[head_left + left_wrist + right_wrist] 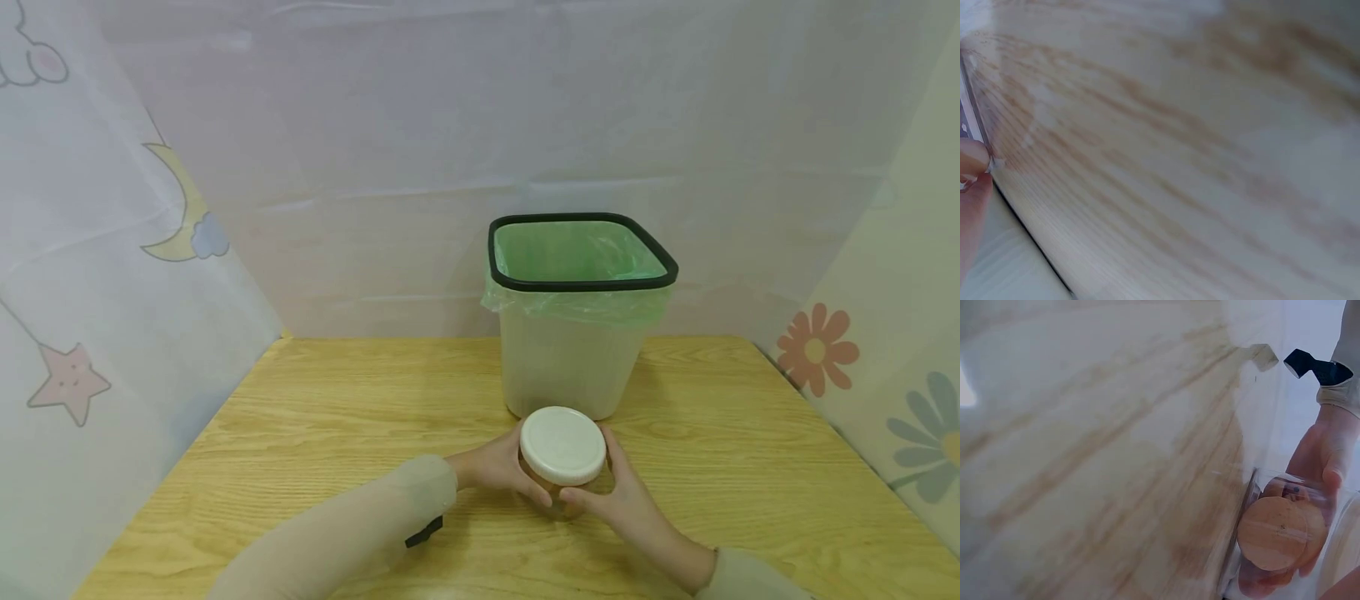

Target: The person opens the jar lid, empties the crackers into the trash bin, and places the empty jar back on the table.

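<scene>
A clear plastic jar with a white lid (562, 444) stands low over the wooden table, in front of the bin. From the left, my left hand (497, 464) grips its side, thumb toward me. My right hand (624, 500) holds the opposite side, its thumb near the left one at the front. Through the jar's clear wall, the right wrist view shows several round tan discs (1272, 532), like biscuits, with left-hand fingers behind them. In the left wrist view only fingers (971, 215) at the left edge and the jar's side show.
Close behind the jar stands a white bin (570, 358) with a black rim (585, 286) and a green liner bag (555, 250). The wooden table (360, 400) meets a pale cloth wall at the back, with printed cloth at both sides. A black strap piece (424, 532) is by the left sleeve.
</scene>
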Motion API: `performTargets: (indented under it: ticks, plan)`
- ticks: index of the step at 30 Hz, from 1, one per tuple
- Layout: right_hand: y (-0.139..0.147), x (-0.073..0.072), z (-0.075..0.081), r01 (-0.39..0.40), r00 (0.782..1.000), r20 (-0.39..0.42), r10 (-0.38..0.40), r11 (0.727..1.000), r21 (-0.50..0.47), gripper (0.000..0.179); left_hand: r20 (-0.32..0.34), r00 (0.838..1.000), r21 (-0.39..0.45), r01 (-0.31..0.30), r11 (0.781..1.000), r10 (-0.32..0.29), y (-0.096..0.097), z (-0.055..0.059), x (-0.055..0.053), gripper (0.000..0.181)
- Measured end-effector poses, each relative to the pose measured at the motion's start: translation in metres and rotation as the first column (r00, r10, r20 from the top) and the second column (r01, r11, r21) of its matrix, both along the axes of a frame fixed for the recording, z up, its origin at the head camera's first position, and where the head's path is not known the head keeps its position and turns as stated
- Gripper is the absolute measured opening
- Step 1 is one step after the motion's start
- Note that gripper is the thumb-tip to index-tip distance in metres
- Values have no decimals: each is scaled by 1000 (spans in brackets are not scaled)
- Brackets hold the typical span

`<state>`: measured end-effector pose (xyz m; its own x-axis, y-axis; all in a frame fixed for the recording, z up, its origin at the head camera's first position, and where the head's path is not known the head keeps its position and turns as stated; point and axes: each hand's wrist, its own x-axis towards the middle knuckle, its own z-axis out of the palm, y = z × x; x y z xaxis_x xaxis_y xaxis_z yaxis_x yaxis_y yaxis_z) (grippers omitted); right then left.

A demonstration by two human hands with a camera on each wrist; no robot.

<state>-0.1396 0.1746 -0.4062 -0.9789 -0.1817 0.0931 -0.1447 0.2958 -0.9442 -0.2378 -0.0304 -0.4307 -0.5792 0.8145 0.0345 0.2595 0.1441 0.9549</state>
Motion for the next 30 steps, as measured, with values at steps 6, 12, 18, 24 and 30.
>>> performTargets:
  ticks: [6,12,18,24,30]
  plan:
    - [0,-2,1,-1,999,33,0,1000,4,112,-7,1000,-2,-4,1000,3,0,1,1,104]
    - [0,-6,2,10,998,65,-12,1000,28,116,-21,1000,12,-15,1000,16,1,1,2,104]
    - [2,-10,1,-9,998,59,8,1000,15,118,-39,999,-8,-20,1000,19,1,1,3,105]
    - [5,-15,0,-24,998,55,23,1000,10,120,-16,1000,7,-13,1000,13,1,2,2,104]
    - [9,-20,-3,-38,998,41,37,999,33,117,-9,1000,11,-3,1000,3,1,2,2,104]
